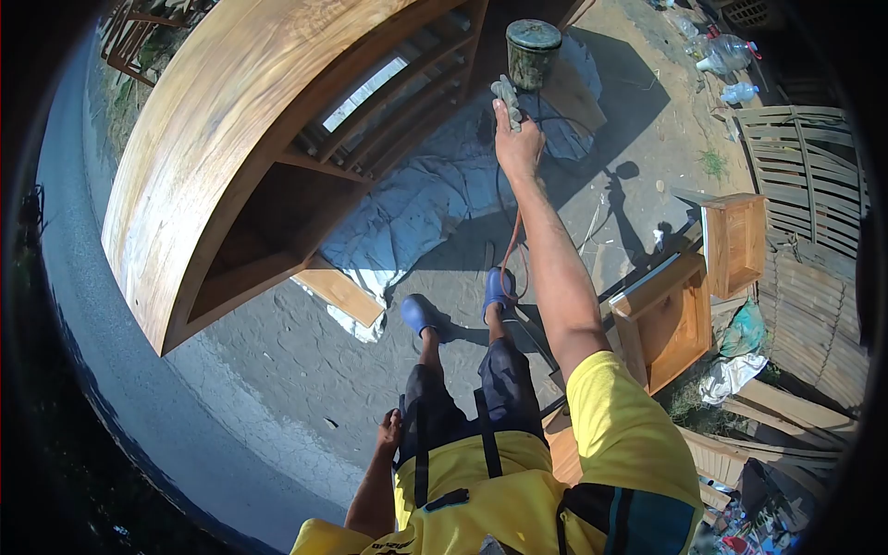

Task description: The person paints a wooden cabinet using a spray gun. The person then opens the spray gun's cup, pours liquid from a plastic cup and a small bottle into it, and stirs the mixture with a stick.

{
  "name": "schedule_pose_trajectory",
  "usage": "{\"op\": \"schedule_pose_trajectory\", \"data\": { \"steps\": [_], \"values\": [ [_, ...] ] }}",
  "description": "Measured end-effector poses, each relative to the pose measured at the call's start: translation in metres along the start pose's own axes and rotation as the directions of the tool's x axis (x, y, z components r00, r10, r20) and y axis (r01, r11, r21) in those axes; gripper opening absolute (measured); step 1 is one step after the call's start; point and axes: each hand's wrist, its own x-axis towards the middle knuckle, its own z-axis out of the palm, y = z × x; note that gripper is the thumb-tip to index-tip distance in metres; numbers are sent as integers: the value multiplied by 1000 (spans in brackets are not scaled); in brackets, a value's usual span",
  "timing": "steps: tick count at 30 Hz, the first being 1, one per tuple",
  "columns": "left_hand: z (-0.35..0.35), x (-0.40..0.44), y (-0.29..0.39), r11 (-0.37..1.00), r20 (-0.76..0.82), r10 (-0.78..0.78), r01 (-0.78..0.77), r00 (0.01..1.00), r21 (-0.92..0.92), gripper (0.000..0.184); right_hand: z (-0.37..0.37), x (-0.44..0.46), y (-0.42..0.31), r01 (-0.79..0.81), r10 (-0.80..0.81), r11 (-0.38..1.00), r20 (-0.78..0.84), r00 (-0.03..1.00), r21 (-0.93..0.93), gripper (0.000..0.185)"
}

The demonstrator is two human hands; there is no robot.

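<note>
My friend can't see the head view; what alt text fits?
A person's outstretched right hand holds a grey spray gun with a grimy cylindrical metal cup, beside a large brown wooden cabinet; the left hand hangs low.

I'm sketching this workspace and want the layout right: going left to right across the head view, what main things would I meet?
Wooden cabinet, right hand holding a spray gun, nearer open drawer, slatted panel.

The right hand (pixel 521 148) could pass rightward above the ground (pixel 634 120), but the wooden cabinet (pixel 217 139) blocks its left.
</note>
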Motion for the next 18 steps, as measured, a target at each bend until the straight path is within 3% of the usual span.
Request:
{"op": "schedule_pose_trajectory", "data": {
  "steps": [3,5,9,12,18],
  "values": [
    [10,-6,15,986,-33,121,-116,992,122,63,-22,-13,-4,56,-55,988,-17,998,141,56],
    [15,-17,31,970,-17,175,-170,984,174,64,-37,-25,-15,57,-63,992,44,997,116,59],
    [21,-30,60,980,38,182,-184,983,71,65,-54,-52,-47,115,-137,986,199,970,118,62],
    [24,-25,57,957,-27,244,-237,969,165,63,-58,-81,-74,133,-165,983,298,940,125,59],
    [18,-37,58,975,-51,221,-219,974,46,62,-43,-134,-102,136,-208,974,472,857,184,55]
  ]
}}
